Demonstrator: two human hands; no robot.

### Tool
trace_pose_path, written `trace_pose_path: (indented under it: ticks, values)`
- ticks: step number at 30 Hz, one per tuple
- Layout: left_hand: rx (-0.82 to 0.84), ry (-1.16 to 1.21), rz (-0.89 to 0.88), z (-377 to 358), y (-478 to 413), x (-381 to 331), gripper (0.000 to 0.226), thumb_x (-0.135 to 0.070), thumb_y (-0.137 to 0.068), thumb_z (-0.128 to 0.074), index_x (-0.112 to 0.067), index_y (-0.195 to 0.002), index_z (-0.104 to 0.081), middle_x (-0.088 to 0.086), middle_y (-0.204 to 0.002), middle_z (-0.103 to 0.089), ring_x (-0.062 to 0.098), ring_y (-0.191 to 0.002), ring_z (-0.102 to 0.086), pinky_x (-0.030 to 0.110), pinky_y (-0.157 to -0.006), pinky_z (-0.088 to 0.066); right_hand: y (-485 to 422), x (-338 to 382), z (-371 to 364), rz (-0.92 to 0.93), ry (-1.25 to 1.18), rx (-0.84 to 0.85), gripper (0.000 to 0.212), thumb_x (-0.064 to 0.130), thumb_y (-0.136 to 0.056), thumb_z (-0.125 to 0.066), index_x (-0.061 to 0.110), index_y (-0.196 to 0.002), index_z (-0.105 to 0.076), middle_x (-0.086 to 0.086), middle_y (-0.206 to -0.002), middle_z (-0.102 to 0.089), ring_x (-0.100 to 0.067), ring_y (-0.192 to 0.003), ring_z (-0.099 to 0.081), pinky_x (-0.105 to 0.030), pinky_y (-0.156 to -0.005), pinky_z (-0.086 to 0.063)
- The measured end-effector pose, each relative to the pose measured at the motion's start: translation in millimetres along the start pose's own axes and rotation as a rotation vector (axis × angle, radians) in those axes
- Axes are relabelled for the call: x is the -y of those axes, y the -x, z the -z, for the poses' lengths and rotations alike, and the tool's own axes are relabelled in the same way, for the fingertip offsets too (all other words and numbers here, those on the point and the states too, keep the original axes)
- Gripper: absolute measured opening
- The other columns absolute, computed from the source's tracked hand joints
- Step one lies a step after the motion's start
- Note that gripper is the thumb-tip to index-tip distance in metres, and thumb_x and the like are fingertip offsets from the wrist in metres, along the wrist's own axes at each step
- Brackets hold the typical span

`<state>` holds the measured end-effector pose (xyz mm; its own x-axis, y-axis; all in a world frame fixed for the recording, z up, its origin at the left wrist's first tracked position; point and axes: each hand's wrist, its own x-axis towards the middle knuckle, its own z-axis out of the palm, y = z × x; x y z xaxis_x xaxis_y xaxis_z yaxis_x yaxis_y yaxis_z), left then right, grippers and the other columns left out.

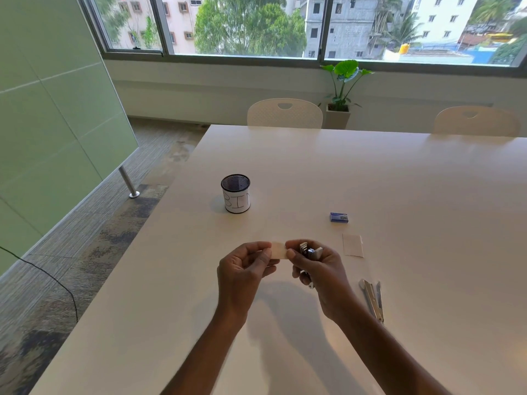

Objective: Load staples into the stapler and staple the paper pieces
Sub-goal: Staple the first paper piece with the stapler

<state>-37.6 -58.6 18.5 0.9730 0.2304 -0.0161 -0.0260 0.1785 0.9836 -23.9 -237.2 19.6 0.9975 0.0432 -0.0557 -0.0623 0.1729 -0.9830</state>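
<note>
My left hand (245, 266) pinches one end of a small white paper piece (278, 250) above the table. My right hand (319, 269) grips a small silver stapler (309, 252), and its thumb and forefinger touch the paper's other end. The stapler's nose sits right beside the paper; most of its body is hidden in my palm. Another paper piece (353, 245) lies flat on the table to the right. A small blue staple box (339, 217) rests farther back on the right.
A black mesh cup labelled BIN (235, 194) stands at the left of the white table (399, 181). A second silver stapler or staple tool (373, 299) lies near my right forearm. Two white chairs (285, 113) and a potted plant stand beyond the far edge.
</note>
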Motion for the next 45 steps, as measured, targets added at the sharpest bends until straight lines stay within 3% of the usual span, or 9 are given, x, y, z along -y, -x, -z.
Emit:
trace_pose_path:
  ticks: [10, 29, 34, 36, 39, 42, 45]
  values:
    - [-0.031, -0.067, -0.03, -3, 4, 2, 0.016, -0.012, -0.099, -0.078, -0.027, -0.098, -0.08, 0.002, -0.093, -0.086, 0.026, -0.084, -0.085, 0.037, -0.072, -0.07, 4, 3, -6, 0.009, -0.002, -0.022, 0.014, 0.004, -0.089, -0.086, 0.005, -0.101, -0.079, -0.012, -0.073, -0.067, -0.016, -0.059, -0.054, -0.026, -0.05, -0.04]
    - [-0.039, -0.008, -0.022, -2, 5, 2, 0.011, -0.011, -0.095, -0.083, -0.018, -0.101, -0.078, 0.007, -0.092, -0.085, 0.029, -0.085, -0.085, 0.034, -0.071, -0.069, 6, 4, -10, 0.004, 0.026, -0.03, 0.014, 0.0, -0.088, -0.085, 0.002, -0.1, -0.078, -0.012, -0.075, -0.068, -0.016, -0.059, -0.054, -0.024, -0.05, -0.041]
    - [-0.036, -0.021, -0.018, -1, 5, 2, 0.019, -0.015, -0.093, -0.086, -0.016, -0.105, -0.072, 0.004, -0.095, -0.086, 0.027, -0.087, -0.085, 0.032, -0.072, -0.068, 7, 4, -11, 0.034, 0.01, -0.021, 0.025, -0.002, -0.091, -0.083, 0.011, -0.112, -0.078, -0.012, -0.081, -0.075, -0.013, -0.062, -0.058, -0.023, -0.051, -0.045]
    - [-0.032, 0.007, 0.0, 1, 4, 2, 0.026, -0.017, -0.091, -0.088, -0.017, -0.109, -0.069, 0.006, -0.097, -0.086, 0.028, -0.089, -0.085, 0.034, -0.075, -0.069, 6, 4, -12, 0.042, 0.025, -0.026, 0.022, -0.002, -0.091, -0.082, 0.012, -0.107, -0.081, -0.009, -0.081, -0.077, -0.01, -0.063, -0.059, -0.02, -0.052, -0.046]
    - [-0.006, -0.006, 0.003, 4, 2, 3, 0.025, -0.016, -0.091, -0.088, -0.024, -0.113, -0.079, 0.004, -0.099, -0.086, 0.027, -0.094, -0.084, 0.038, -0.081, -0.07, 5, 4, -14, 0.062, 0.022, -0.024, 0.013, -0.004, -0.09, -0.082, 0.01, -0.092, -0.082, 0.0, -0.074, -0.073, -0.004, -0.06, -0.057, -0.014, -0.053, -0.043]
    - [0.012, -0.076, -0.031, 6, 0, 5, 0.014, -0.014, -0.092, -0.086, -0.025, -0.1, -0.087, 0.002, -0.099, -0.086, 0.03, -0.098, -0.081, 0.047, -0.086, -0.07, 5, 4, -13, 0.05, 0.029, -0.031, 0.011, 0.001, -0.091, -0.083, 0.012, -0.091, -0.081, -0.003, -0.074, -0.066, -0.009, -0.06, -0.051, -0.019, -0.052, -0.039]
    - [-0.009, -0.11, -0.071, 9, 0, 4, 0.011, -0.019, -0.09, -0.089, -0.028, -0.097, -0.086, 0.001, -0.107, -0.083, 0.024, -0.096, -0.08, 0.047, -0.08, -0.07, 5, 5, -11, 0.036, 0.055, 0.001, 0.006, 0.009, -0.094, -0.082, 0.015, -0.097, -0.082, -0.01, -0.085, -0.079, -0.015, -0.063, -0.055, -0.022, -0.051, -0.038]
